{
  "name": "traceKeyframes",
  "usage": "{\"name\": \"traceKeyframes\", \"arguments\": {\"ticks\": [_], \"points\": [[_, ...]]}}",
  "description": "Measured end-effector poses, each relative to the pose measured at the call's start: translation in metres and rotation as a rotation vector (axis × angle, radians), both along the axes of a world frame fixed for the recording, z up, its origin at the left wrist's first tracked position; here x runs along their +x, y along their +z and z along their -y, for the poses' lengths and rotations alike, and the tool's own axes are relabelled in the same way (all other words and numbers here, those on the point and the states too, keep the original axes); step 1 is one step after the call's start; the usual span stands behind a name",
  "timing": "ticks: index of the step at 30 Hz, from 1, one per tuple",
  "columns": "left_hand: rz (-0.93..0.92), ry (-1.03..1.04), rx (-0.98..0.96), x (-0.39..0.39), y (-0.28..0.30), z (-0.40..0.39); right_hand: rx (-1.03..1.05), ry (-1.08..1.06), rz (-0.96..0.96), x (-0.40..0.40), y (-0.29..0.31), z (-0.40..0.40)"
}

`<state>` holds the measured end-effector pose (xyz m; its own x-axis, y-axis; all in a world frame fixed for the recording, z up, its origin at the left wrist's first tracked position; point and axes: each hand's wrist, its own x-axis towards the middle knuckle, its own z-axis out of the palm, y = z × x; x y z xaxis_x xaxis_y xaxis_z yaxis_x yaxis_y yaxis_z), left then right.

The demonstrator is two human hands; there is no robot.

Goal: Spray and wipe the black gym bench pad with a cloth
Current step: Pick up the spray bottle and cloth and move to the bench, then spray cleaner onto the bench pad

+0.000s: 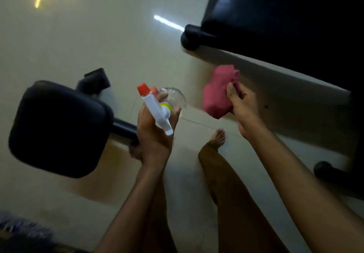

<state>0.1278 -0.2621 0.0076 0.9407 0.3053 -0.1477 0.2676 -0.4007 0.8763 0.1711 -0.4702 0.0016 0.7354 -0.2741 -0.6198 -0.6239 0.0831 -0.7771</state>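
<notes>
Both grips are occupied, as I read the head view. Left hand (155, 134): fingers and thumb curled round one spray bottle (163, 107), held in the air above the floor. Its parts, counted: one white trigger head, one orange nozzle tip pointing away from me, one yellow-green collar, one clear body, seen partly behind the fingers. Right hand (243, 107): fingers clenched on one pink cloth (218, 95), bunched, with most of the fabric standing out above and to the left of the knuckles.

Black padded parts, two in view. Pad one, the black bench pad (285, 22), fills the upper right corner of the frame; it carries nothing, and I see one faint sheen near its near left corner. The cloth hangs near that pad's near edge but apart from it; I cannot tell how far above or below the surface it sits. One rounded black end piece (192, 38) projects below the pad's left corner. Pad two, a smaller rounded black cushion (59, 128), lies at the left on a dark tube that passes behind the left hand.

Floor (118, 46): pale, glossy tile, with one white streak of reflected light and one yellow cross-shaped reflection at the upper left. Two legs in brown trousers, with one bare foot (218, 136) plainly visible between the two forearms. Motion blur softens all edges.
</notes>
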Motion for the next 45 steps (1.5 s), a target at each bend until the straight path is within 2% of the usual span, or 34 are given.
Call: {"name": "traceKeyframes", "arguments": {"ticks": [2, 7, 11, 14, 18, 21, 23, 27, 29, 31, 33, 38, 43, 45], "points": [[-0.013, -0.129, -0.044, 0.008, 0.008, 0.047, -0.018, -0.126, 0.0, -0.006, 0.006, 0.054], [0.02, -0.386, -0.004, 0.033, 0.03, 0.164, -0.065, -0.315, 0.026, -0.013, 0.018, 0.18], [0.042, -0.518, 0.034, 0.07, 0.033, 0.251, -0.194, -0.453, 0.078, -0.008, 0.036, 0.271], [0.092, -0.612, -0.018, 0.099, 0.037, 0.307, -0.292, -0.541, 0.09, 0.004, 0.042, 0.336], [0.078, -0.681, -0.071, 0.136, 0.033, 0.366, -0.423, -0.548, 0.107, 0.037, 0.048, 0.409], [0.039, -0.693, -0.132, 0.166, 0.024, 0.402, -0.558, -0.488, 0.131, 0.075, 0.052, 0.455], [0.003, -0.681, -0.141, 0.18, 0.015, 0.423, -0.68, -0.37, 0.122, 0.099, 0.051, 0.476], [-0.104, -0.607, -0.288, 0.2, 0.001, 0.449, -0.862, -0.144, 0.049, 0.134, 0.013, 0.48], [-0.099, -0.624, -0.257, 0.208, -0.011, 0.453, -0.864, 0.124, -0.058, 0.138, -0.032, 0.463], [-0.136, -0.632, -0.215, 0.211, -0.015, 0.453, -0.806, 0.483, -0.293, 0.128, -0.075, 0.442], [-0.152, -0.633, -0.173, 0.215, -0.017, 0.451, -0.792, 0.671, -0.407, 0.12, -0.105, 0.431], [-0.166, -0.688, -0.06, 0.226, -0.036, 0.448, -0.694, 0.66, -0.399, 0.128, -0.092, 0.443], [-0.154, -0.679, 0.059, 0.231, -0.045, 0.46, -0.578, 0.343, -0.196, 0.132, -0.062, 0.466], [-0.166, -0.652, 0.054, 0.234, -0.048, 0.468, -0.6, 0.327, -0.14, 0.134, -0.058, 0.473]]}}
